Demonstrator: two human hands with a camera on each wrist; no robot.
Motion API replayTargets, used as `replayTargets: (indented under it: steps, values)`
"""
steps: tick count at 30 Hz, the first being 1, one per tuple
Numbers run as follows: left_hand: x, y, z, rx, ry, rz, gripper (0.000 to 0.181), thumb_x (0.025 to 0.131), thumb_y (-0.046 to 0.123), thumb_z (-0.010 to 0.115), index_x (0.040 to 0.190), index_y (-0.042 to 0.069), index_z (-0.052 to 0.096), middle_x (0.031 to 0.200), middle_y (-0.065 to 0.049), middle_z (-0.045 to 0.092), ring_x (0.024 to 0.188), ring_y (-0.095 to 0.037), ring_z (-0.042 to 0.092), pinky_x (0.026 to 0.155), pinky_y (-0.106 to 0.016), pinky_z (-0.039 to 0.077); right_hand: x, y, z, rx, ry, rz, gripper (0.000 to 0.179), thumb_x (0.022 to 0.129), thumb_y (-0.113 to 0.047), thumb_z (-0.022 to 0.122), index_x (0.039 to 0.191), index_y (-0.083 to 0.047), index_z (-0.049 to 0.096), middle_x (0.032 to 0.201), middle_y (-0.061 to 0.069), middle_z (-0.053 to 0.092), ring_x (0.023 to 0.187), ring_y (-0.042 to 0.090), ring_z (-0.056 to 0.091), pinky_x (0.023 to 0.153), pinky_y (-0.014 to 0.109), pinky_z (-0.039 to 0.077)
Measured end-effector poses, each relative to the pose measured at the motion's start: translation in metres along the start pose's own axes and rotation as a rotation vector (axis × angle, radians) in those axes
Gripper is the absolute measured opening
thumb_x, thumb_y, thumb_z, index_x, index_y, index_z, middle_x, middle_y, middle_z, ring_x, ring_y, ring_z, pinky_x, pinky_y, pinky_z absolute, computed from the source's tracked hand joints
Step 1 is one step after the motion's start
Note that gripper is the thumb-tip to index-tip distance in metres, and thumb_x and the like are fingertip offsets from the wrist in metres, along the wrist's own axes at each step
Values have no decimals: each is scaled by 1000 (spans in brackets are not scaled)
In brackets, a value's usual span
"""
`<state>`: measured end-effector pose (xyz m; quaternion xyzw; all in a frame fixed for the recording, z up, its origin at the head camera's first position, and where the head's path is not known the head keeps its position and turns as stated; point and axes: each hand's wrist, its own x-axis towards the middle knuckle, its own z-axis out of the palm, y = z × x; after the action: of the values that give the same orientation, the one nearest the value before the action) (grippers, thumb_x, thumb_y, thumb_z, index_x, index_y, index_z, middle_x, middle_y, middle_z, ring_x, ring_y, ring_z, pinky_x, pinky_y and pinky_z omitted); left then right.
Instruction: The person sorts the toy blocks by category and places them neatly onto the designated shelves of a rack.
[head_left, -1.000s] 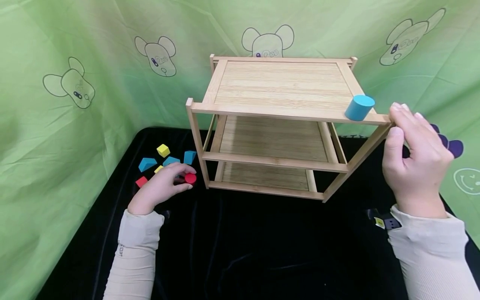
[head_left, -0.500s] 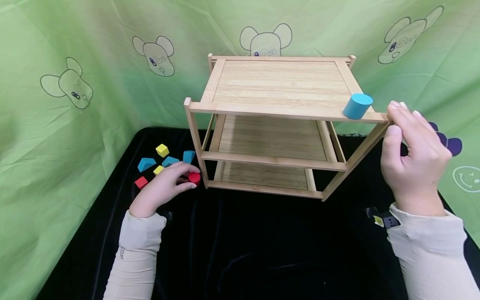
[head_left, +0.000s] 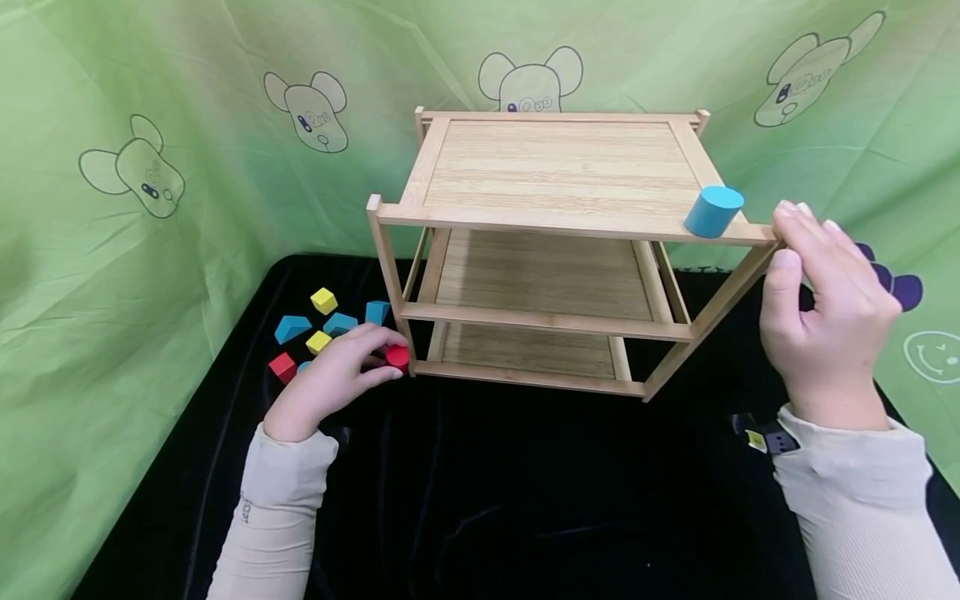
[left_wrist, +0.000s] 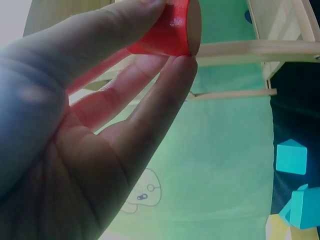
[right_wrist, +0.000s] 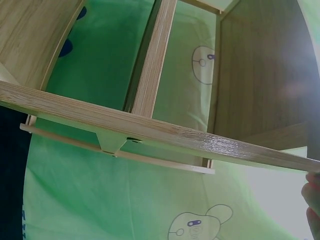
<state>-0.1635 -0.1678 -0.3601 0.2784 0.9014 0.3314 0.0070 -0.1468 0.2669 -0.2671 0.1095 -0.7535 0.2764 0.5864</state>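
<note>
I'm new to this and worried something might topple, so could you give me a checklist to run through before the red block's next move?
1. Red block held: ok, pinched between thumb and fingers of the left grip.
2. Red block clear of the shelf's front left leg: cannot tell; they look very close.
3. Shelf upright: ok.
4. Right grip steadying the shelf: cannot tell how firmly; it is at the top front right corner.
5. Blue cylinder well back from the shelf's front edge: not ok; it stands upright, but at that edge.
</note>
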Motion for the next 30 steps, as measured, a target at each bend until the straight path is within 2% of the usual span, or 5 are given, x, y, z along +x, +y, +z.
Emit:
replayTargets:
  steps: [12,19,30]
  values:
    - [3,5,7,0,10,40,32,91,7,75,121,0,65,110,-11,63,98,-25,68,88,-40,58,-1,0,1,5,13,-2,40,92,-20,49,106,3,77,109,18,74,109,34,70,108,40,48]
    - [4,12,11,-15,3,28,31,93,9,74,122,2,65,111,-9,62,98,-24,68,88,-39,59,-2,0,2,7,24,0,39,91,-20,49,106,2,78,108,17,74,108,34,70,107,40,48]
    - [9,18,19,4,44,62,30,93,12,74,121,2,66,110,-9,63,94,-22,67,86,-37,59,-1,0,2,6,26,2,39,91,-20,49,106,2,78,108,17,74,108,34,70,107,39,48]
